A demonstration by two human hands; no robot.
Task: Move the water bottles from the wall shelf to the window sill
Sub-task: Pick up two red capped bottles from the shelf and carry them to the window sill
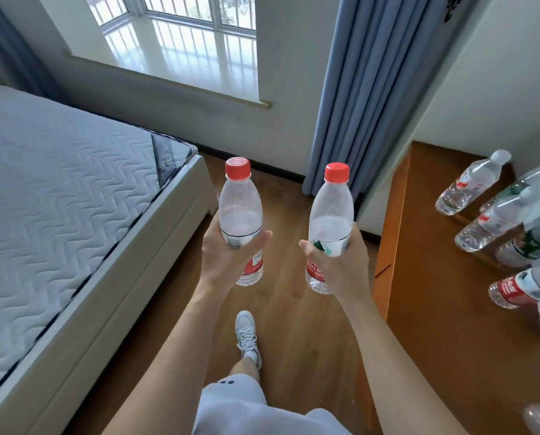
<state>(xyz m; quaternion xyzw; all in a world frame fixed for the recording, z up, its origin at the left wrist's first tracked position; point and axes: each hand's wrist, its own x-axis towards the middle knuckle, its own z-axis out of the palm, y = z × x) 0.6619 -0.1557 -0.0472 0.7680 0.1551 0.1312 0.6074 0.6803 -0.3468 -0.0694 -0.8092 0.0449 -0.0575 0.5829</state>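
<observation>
1. You have two red-capped water bottles upright in mid-air above the floor, side by side and apart: the left bottle point(242, 211) and the right bottle point(331, 221).
2. Your left hand point(223, 259) wraps fingers and thumb round the left bottle at its label. Your right hand point(341, 265) grasps the right bottle the same way.
3. Each looks partly filled, so expect a modest weight. The clear walls are probably thin and will dent if you squeeze. The label band, low on the body, is the firmest and least slippery place to hold.
4. The window sill point(180, 58) lies at 12 o'clock, well ahead. It is glossy, so a bottle set down may slide.
5. The wall shelf point(435, 262) stands at 3 o'clock with more bottles point(469, 186) on it. The curtain point(353, 98) hangs at 1 o'clock and the bed point(74, 183) lies at 9 o'clock.
</observation>
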